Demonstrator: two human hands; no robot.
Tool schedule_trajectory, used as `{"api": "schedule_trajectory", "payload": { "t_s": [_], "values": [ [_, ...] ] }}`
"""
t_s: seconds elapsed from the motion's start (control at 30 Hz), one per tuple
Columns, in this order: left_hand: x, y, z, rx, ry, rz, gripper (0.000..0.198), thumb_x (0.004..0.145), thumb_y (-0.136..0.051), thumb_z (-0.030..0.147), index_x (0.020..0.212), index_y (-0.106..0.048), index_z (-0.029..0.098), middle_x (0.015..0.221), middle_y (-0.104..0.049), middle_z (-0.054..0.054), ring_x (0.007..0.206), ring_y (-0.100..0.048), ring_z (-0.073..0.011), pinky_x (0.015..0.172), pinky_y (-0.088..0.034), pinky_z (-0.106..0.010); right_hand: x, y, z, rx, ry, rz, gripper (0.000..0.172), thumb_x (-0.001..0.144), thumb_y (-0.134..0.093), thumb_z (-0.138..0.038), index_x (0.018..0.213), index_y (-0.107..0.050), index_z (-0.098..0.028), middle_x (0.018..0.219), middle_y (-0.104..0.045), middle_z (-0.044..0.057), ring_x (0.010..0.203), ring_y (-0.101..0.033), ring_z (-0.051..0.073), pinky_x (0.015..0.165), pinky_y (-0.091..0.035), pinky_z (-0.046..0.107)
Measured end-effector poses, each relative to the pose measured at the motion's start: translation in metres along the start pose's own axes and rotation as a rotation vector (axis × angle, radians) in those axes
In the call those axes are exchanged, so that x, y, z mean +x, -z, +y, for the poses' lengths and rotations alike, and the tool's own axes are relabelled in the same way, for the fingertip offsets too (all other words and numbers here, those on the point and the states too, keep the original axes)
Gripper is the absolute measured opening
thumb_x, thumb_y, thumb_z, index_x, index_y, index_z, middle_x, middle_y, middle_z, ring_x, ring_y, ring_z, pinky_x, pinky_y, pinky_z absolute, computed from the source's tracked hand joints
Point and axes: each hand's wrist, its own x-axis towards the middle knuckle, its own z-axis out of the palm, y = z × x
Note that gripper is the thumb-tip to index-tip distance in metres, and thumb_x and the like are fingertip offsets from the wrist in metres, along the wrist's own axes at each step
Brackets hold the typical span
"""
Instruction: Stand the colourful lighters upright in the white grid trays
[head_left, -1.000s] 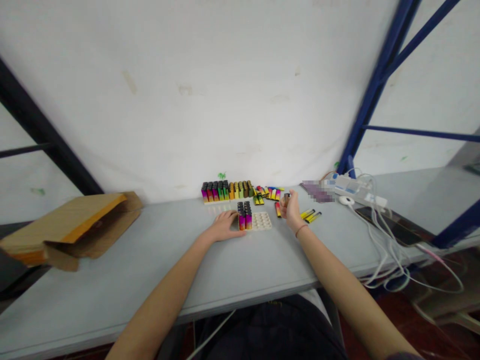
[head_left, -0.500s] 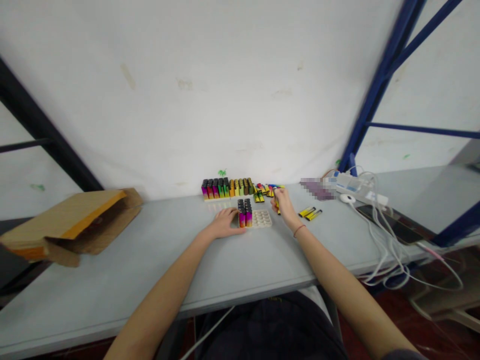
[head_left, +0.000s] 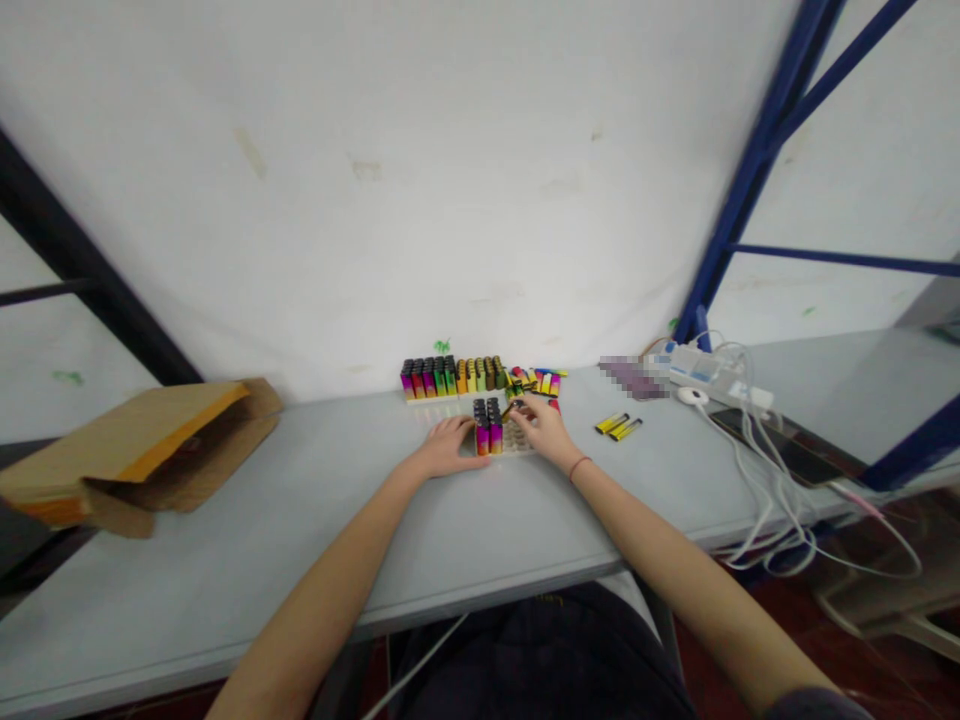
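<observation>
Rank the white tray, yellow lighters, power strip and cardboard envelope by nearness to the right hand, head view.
From the right hand:
1. White tray, beneath it
2. Yellow lighters, rightward
3. Power strip, farther right
4. Cardboard envelope, far left

Left hand (head_left: 446,448) flat on the grey table (head_left: 225,540), just beside upright gradient lighters (head_left: 486,436); right hand (head_left: 544,430) pinching a lighter (head_left: 511,409) over a white tray (head_left: 519,443); longer lighter row (head_left: 450,378) behind, centre of frame.
</observation>
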Motion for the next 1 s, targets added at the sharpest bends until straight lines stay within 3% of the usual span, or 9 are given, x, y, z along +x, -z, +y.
{"api": "schedule_trajectory", "payload": {
  "t_s": [0.17, 0.33, 0.6, 0.67, 0.77, 0.87, 1.0],
  "values": [
    [0.000, 0.000, 0.000, 0.005, -0.004, 0.007, 0.075, 0.074, -0.055, 0.068, 0.130, -0.045, 0.019, 0.137, -0.046, -0.013, 0.125, -0.041, -0.0330, 0.106, -0.030, -0.043, 0.000, -0.001, -0.003, -0.182, 0.070, -0.046, 0.020, 0.086, -0.049, -0.023, 0.102, -0.059, -0.017, 0.095, -0.066, 0.010, 0.083, -0.061, 0.019, 0.080, -0.048, 0.034],
    [0.000, 0.001, 0.002, 0.001, 0.009, -0.003, 0.075, 0.074, -0.056, 0.067, 0.131, -0.044, 0.019, 0.136, -0.046, -0.013, 0.125, -0.042, -0.0331, 0.105, -0.030, -0.043, 0.001, 0.000, -0.005, -0.263, 0.061, -0.099, 0.037, 0.087, -0.049, -0.021, 0.124, -0.048, -0.021, 0.095, -0.067, 0.007, 0.087, -0.063, 0.021, 0.081, -0.047, 0.033],
    [0.000, 0.001, 0.001, 0.006, 0.001, -0.006, 0.077, 0.074, -0.054, 0.068, 0.131, -0.044, 0.018, 0.136, -0.046, -0.013, 0.125, -0.041, -0.0332, 0.105, -0.030, -0.043, 0.005, 0.004, -0.003, -0.445, 0.195, -0.082, 0.041, 0.087, -0.044, -0.018, 0.127, -0.053, -0.019, 0.113, -0.064, 0.010, 0.104, -0.057, 0.023, 0.094, -0.042, 0.036],
    [0.000, 0.001, 0.001, 0.009, 0.005, -0.009, 0.079, 0.074, -0.054, 0.069, 0.132, -0.044, 0.016, 0.136, -0.046, -0.014, 0.125, -0.041, -0.0340, 0.105, -0.031, -0.043, 0.006, 0.011, -0.003, -0.512, 0.127, -0.029, 0.042, 0.088, -0.041, -0.017, 0.129, -0.052, -0.017, 0.111, -0.063, 0.012, 0.103, -0.056, 0.024, 0.093, -0.041, 0.037],
    [0.001, 0.001, 0.001, 0.015, 0.011, -0.019, 0.082, 0.074, -0.052, 0.071, 0.133, -0.043, 0.014, 0.137, -0.045, -0.016, 0.126, -0.040, -0.0352, 0.105, -0.030, -0.044, 0.005, 0.027, 0.002, -0.674, -0.151, 0.061, 0.039, 0.090, -0.042, -0.025, 0.125, -0.054, -0.011, 0.109, -0.061, 0.019, 0.101, -0.057, 0.028, 0.088, -0.042, 0.038],
    [0.001, 0.001, 0.001, 0.018, 0.012, -0.025, 0.082, 0.074, -0.052, 0.071, 0.133, -0.043, 0.015, 0.138, -0.044, -0.015, 0.126, -0.040, -0.0354, 0.105, -0.030, -0.044, 0.003, 0.041, 0.007, -0.816, -0.348, -0.066, 0.041, 0.087, -0.052, -0.040, 0.114, -0.061, -0.010, 0.106, -0.061, 0.022, 0.099, -0.058, 0.031, 0.083, -0.043, 0.037],
    [0.001, 0.000, 0.000, 0.020, 0.007, -0.020, 0.082, 0.074, -0.052, 0.072, 0.133, -0.044, 0.016, 0.138, -0.045, -0.014, 0.126, -0.041, -0.0353, 0.106, -0.030, -0.044, 0.005, 0.046, 0.004, -0.912, -0.458, -0.225, 0.030, 0.089, -0.047, -0.029, 0.102, -0.066, -0.011, 0.103, -0.065, 0.019, 0.096, -0.062, 0.027, 0.079, -0.044, 0.032]
  ]
}}
